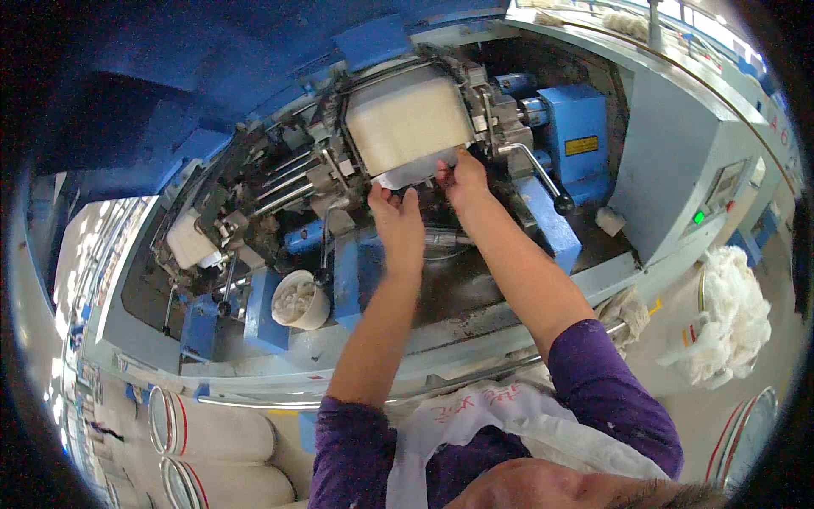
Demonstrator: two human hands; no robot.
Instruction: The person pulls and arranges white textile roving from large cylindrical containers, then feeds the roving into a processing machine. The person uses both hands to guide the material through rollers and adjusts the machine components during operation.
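Note:
A wide cream-coloured sheet of fibre or cloth lies over the working head of a blue and grey textile machine. Along its near edge runs a pale, shiny strip, bent slightly downward. My left hand has its fingers curled at the strip's left end, thumb toward the middle. At the right end, my right hand pinches the strip close to the cream surface. Parts of both sets of fingertips are hidden behind the strip. A lever with a black knob sticks out just right of my right hand.
A white tub of fibre scraps stands on the machine bed. A second cream-faced head sits further left. A control box with a green-lit button is at right, near a heap of white fibre. A metal rail crosses before me.

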